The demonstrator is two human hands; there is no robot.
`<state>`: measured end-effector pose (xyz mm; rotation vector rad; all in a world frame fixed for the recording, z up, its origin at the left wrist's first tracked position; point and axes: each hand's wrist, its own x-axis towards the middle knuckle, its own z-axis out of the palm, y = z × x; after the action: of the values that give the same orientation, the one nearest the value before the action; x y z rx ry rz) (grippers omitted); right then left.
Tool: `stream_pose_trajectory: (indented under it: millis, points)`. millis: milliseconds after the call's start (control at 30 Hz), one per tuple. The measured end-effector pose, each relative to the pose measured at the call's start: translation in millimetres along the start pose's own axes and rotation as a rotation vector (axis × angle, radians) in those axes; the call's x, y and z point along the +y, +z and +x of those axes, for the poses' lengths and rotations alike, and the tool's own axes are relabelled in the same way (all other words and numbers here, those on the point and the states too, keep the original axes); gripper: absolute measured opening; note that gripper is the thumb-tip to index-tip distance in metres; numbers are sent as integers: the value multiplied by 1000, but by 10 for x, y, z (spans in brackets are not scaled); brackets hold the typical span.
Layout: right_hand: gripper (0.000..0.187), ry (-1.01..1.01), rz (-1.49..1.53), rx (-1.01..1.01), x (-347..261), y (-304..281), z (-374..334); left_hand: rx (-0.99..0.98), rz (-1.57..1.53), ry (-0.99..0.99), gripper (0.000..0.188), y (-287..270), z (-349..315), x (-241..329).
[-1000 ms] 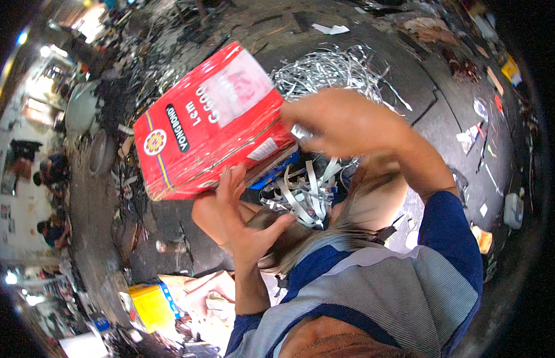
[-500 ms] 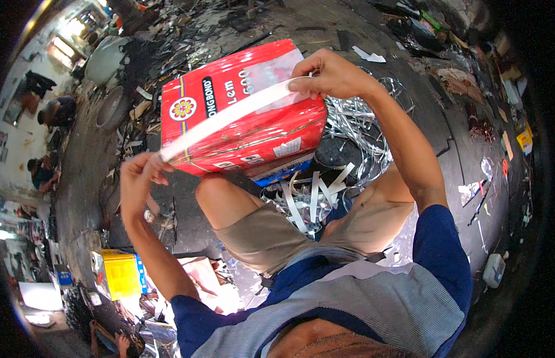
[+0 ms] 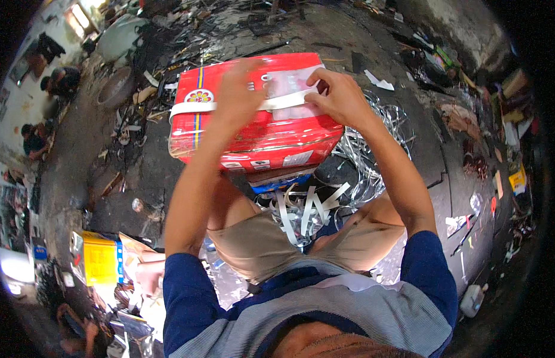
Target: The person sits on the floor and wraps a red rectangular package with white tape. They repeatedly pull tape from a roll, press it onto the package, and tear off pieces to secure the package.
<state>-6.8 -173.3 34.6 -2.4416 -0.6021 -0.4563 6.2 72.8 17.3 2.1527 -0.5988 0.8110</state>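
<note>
A shiny red box (image 3: 253,140) with a round flower emblem stands in front of my knees. Across its top lies a white strip (image 3: 195,108), whose left end hangs over the box's edge. My right hand (image 3: 339,98) pinches the strip near its right end, thumb and fingers curled close to the box top. Over the middle of the strip is my left hand (image 3: 240,94), smeared by motion. Its fingers are too blurred to read, and it hides part of the strip and the box's print.
Silvery ribbon-like scrap (image 3: 387,137) heaps right of the box. Cut white strips (image 3: 313,206) lie between my legs. A yellow box (image 3: 101,258) stands at the lower left, a plastic bottle (image 3: 147,209) beyond it. Other people (image 3: 36,140) sit along the left wall.
The strip, earlier stretched in the air between both hands, now lies on the box. My left hand has moved from its left end to the middle. The right hand still grips the other end.
</note>
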Motion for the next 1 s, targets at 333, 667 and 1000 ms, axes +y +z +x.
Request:
stream_pose_trajectory:
  millis: [333, 667, 1000]
  points:
    - [18, -65, -35, 36, 70, -203, -199, -170, -225, -69, 19, 697, -94, 339]
    - [16, -183, -22, 70, 202, -175, -291, -114, -141, 98, 18, 701, -219, 353]
    - [15, -33, 149, 39, 257, -134, -218, -129, -295, -25, 18, 741, -166, 293]
